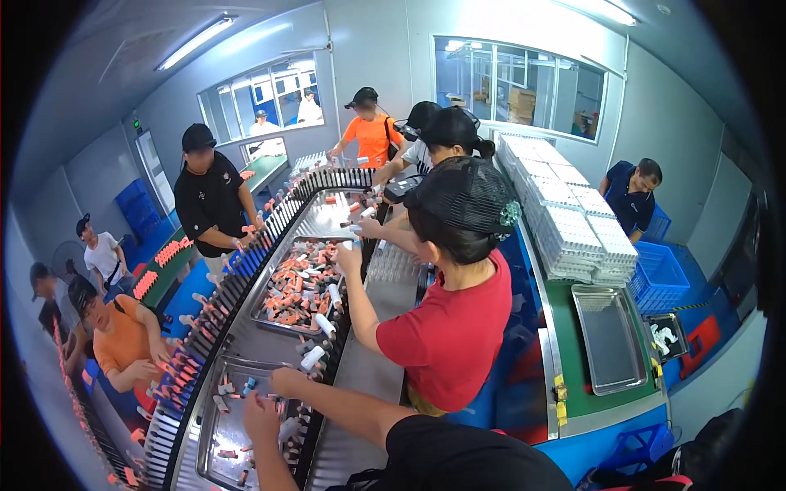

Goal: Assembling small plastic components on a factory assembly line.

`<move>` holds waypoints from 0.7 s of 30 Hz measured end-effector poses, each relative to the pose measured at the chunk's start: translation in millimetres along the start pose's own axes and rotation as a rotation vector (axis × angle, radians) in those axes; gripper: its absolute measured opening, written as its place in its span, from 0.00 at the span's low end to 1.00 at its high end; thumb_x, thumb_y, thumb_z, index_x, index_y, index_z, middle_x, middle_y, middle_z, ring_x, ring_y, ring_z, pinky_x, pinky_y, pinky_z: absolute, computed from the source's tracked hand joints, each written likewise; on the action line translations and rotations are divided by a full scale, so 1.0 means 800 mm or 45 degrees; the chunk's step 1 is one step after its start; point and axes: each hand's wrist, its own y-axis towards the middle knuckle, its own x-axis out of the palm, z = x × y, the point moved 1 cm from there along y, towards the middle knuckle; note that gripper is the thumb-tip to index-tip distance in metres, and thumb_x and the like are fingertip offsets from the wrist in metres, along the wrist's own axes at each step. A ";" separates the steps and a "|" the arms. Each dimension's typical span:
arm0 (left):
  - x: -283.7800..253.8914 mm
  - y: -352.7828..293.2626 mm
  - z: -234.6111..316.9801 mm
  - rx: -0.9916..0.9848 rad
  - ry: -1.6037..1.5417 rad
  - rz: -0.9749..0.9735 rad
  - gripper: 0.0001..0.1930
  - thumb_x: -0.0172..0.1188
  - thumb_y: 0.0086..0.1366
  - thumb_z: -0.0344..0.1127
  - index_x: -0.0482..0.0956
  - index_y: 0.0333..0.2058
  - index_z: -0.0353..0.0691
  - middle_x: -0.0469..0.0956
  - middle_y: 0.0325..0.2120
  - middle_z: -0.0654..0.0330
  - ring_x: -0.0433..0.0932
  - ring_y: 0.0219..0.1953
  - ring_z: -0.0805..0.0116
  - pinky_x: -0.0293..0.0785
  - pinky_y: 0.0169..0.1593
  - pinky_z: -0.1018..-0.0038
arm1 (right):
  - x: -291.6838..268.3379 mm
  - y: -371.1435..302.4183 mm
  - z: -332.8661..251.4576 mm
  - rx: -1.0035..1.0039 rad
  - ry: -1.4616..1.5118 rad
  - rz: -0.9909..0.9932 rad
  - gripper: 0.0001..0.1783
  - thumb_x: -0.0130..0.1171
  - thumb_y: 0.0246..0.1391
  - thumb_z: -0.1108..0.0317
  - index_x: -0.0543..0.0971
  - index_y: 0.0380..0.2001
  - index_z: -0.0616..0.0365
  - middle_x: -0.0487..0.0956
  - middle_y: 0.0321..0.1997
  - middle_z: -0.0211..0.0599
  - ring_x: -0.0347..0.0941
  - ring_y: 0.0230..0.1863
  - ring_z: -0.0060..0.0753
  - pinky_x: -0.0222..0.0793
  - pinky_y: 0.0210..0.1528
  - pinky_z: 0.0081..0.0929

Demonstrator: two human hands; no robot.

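Both my hands are over the near metal tray [206, 442], in which coral, grey and white small plastic pieces [228, 454] lie scattered. My left hand [261, 419] is above the tray's right half, its fingers bent together near a small teal piece [250, 383]. Just beyond it, my right hand [288, 382] reaches in from the right with fingers curled downward. Each hand looks closed, but what the fingers hold is too small or hidden to name. White cylindrical pieces [313, 357] stand on the peg line beside my right hand.
A larger tray [260, 304] heaped with coral and grey pieces lies farther along the metal table. Peg conveyors [214, 348] run along both sides. A person in a red shirt [458, 327] works close on my right. Stacked white trays [565, 204] and a blue crate [657, 278] stand at right.
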 end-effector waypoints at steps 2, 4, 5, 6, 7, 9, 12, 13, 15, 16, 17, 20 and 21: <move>0.008 -0.015 0.026 0.035 0.001 -0.068 0.16 0.47 0.70 0.38 0.77 0.46 0.34 0.82 0.38 0.39 0.80 0.41 0.38 0.76 0.45 0.51 | 0.011 -0.004 -0.005 0.023 0.017 -0.024 0.27 0.45 0.66 0.50 0.85 0.36 0.62 0.83 0.42 0.58 0.80 0.46 0.61 0.74 0.53 0.55; 0.021 -0.038 -0.010 -0.080 0.276 -0.223 0.16 0.47 0.70 0.40 0.77 0.46 0.35 0.83 0.37 0.40 0.81 0.41 0.38 0.76 0.44 0.50 | 0.020 -0.005 -0.038 0.004 0.033 -0.053 0.27 0.45 0.66 0.50 0.85 0.36 0.62 0.83 0.42 0.58 0.80 0.47 0.61 0.74 0.53 0.54; 0.027 -0.047 -0.034 -0.187 0.550 -0.390 0.17 0.47 0.70 0.41 0.78 0.46 0.36 0.83 0.37 0.40 0.82 0.40 0.38 0.77 0.44 0.48 | 0.026 -0.009 -0.059 0.003 0.075 0.010 0.23 0.49 0.62 0.53 0.85 0.34 0.61 0.84 0.40 0.56 0.81 0.44 0.59 0.75 0.50 0.53; 0.026 -0.058 -0.027 -0.053 0.388 -0.214 0.18 0.48 0.71 0.44 0.78 0.46 0.36 0.83 0.36 0.41 0.82 0.39 0.37 0.78 0.43 0.45 | 0.028 -0.016 -0.060 0.034 0.112 0.077 0.19 0.53 0.59 0.56 0.84 0.32 0.60 0.84 0.39 0.53 0.81 0.42 0.57 0.76 0.46 0.52; 0.021 -0.062 -0.034 -0.059 0.376 -0.212 0.18 0.48 0.71 0.44 0.78 0.46 0.36 0.83 0.36 0.41 0.82 0.39 0.37 0.78 0.43 0.45 | 0.030 -0.022 -0.068 0.054 0.150 0.147 0.14 0.57 0.56 0.59 0.84 0.31 0.58 0.84 0.37 0.51 0.82 0.40 0.56 0.78 0.43 0.51; 0.006 -0.068 -0.054 -0.159 0.349 -0.301 0.18 0.50 0.70 0.45 0.77 0.46 0.35 0.83 0.37 0.41 0.83 0.41 0.38 0.77 0.44 0.45 | 0.017 -0.013 -0.087 0.014 0.123 0.206 0.16 0.55 0.58 0.57 0.83 0.33 0.59 0.83 0.37 0.51 0.81 0.41 0.57 0.77 0.45 0.52; -0.007 -0.080 -0.098 -0.326 0.136 -0.307 0.17 0.52 0.70 0.42 0.76 0.50 0.37 0.81 0.44 0.42 0.80 0.47 0.40 0.75 0.50 0.50 | -0.009 -0.004 -0.099 -0.041 0.047 0.277 0.17 0.53 0.60 0.55 0.82 0.33 0.57 0.82 0.37 0.47 0.80 0.43 0.54 0.75 0.45 0.53; -0.019 -0.078 -0.082 -0.356 0.054 -0.308 0.17 0.54 0.70 0.41 0.76 0.49 0.36 0.81 0.43 0.41 0.80 0.47 0.40 0.75 0.50 0.51 | -0.010 -0.005 -0.083 -0.053 -0.131 0.356 0.16 0.53 0.60 0.55 0.83 0.33 0.55 0.82 0.39 0.46 0.80 0.44 0.52 0.74 0.46 0.52; -0.029 -0.069 -0.076 -0.258 -0.044 -0.267 0.17 0.53 0.69 0.40 0.76 0.49 0.34 0.81 0.43 0.40 0.80 0.47 0.39 0.75 0.49 0.51 | 0.000 -0.015 -0.063 -0.028 -0.434 0.191 0.16 0.52 0.61 0.55 0.83 0.33 0.52 0.82 0.42 0.42 0.80 0.47 0.47 0.69 0.46 0.50; -0.035 -0.063 -0.071 -0.169 -0.133 -0.224 0.17 0.53 0.68 0.39 0.76 0.49 0.33 0.82 0.42 0.39 0.80 0.46 0.38 0.75 0.49 0.51 | 0.004 -0.016 -0.068 -0.085 -0.391 0.119 0.16 0.52 0.61 0.55 0.83 0.33 0.53 0.82 0.41 0.42 0.80 0.47 0.47 0.69 0.45 0.50; -0.040 -0.060 -0.063 -0.089 -0.218 -0.155 0.15 0.54 0.68 0.36 0.76 0.47 0.32 0.82 0.38 0.40 0.80 0.42 0.38 0.75 0.48 0.53 | 0.008 -0.016 -0.075 -0.138 -0.348 0.048 0.17 0.51 0.62 0.55 0.83 0.32 0.53 0.82 0.40 0.42 0.80 0.47 0.47 0.69 0.45 0.50; -0.056 -0.060 -0.020 0.054 -0.270 -0.159 0.16 0.53 0.67 0.34 0.77 0.50 0.34 0.80 0.37 0.40 0.79 0.43 0.41 0.74 0.47 0.53 | 0.011 -0.011 -0.098 -0.161 -0.114 0.273 0.15 0.51 0.60 0.58 0.83 0.31 0.54 0.84 0.38 0.46 0.81 0.43 0.53 0.72 0.45 0.53; -0.042 -0.057 -0.024 0.045 -0.074 -0.192 0.17 0.53 0.67 0.35 0.77 0.51 0.35 0.80 0.36 0.40 0.79 0.42 0.41 0.74 0.47 0.52 | 0.006 -0.004 -0.097 -0.155 -0.017 0.406 0.16 0.50 0.62 0.58 0.82 0.32 0.55 0.83 0.36 0.46 0.80 0.41 0.56 0.72 0.45 0.53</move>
